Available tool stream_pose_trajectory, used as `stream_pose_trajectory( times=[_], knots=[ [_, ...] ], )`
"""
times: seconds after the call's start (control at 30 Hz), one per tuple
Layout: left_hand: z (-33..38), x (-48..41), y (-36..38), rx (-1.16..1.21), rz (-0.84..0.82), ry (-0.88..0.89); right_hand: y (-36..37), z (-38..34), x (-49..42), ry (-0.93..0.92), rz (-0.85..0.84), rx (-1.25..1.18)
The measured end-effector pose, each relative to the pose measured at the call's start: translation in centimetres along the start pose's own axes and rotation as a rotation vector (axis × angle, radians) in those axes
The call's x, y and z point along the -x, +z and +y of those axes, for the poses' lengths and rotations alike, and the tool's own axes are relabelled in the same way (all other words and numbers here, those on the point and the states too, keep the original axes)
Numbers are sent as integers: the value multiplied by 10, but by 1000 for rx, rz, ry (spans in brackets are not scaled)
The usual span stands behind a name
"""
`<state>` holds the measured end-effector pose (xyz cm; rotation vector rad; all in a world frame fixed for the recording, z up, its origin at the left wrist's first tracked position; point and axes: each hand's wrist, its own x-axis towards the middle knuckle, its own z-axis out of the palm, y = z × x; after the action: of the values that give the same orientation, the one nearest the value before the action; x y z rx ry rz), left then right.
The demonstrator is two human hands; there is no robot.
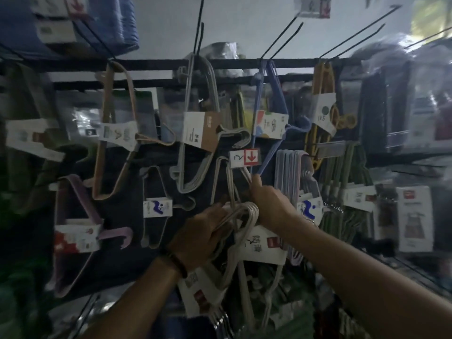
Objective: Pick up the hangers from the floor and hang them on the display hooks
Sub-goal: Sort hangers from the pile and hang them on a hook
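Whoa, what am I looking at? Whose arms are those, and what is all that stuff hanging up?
There is no machine here. The arms belong to a person, and the camera sits on their head, so you see what they see. In front of them is a shop wall with a black rail and long hooks. Bundles of clothes hangers dangle there: a grey pack, a blue pack and a yellow pack. The left hand grips a bunch of white hangers. The right hand reaches up beside a red arrow tag. The picture is too blurry to tell what it pinches. My guess is the bunch goes on a hook next.
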<state>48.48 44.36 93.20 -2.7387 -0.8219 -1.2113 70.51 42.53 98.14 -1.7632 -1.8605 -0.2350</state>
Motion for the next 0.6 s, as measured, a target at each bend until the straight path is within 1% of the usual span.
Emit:
stream_pose_trajectory(
  times=[0.1,0.17,0.27,0.5,0.6],
  knots=[
    [-18,-6,6,27,25,56,5,1,4,13,139,-99],
    [-27,-13,13,59,20,94,5,2,2,36,191,-170],
    [-35,-26,22,72,31,124,13,3,-9,42,173,-160],
    [-47,-38,25,69,58,70,40,11,-50,65,123,-144],
    [-53,-41,27,31,56,5,53,11,-76,63,80,-170]
  ],
)
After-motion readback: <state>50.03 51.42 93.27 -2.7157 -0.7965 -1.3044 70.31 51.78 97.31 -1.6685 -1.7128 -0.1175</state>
